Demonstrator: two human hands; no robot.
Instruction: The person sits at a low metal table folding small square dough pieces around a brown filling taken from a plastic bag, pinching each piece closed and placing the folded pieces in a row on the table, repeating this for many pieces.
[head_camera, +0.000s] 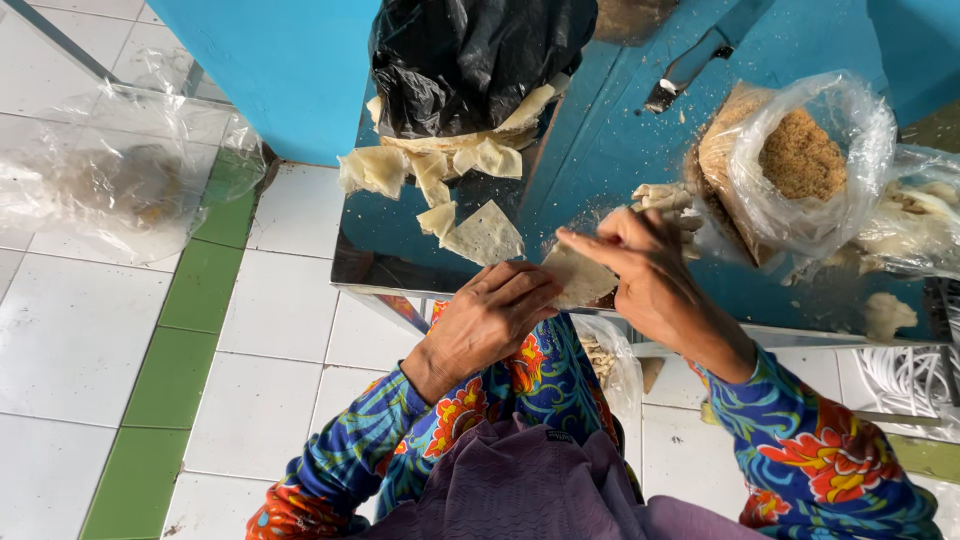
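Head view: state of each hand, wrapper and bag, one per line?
Left hand: palm down, fingers on the held wrapper.
Right hand: pinching the same wrapper's edge.
Held wrapper: flat, between both hands.
Wrapper pile: loose, spilling from the black bag.
Black bag: open.
Clear bag of brown crumbs: open, mouth rolled back.

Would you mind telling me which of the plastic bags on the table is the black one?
The black bag at the table's far edge, with pale wrappers spilling from under it. The others are clear, like the bag of brown crumbs on the right.
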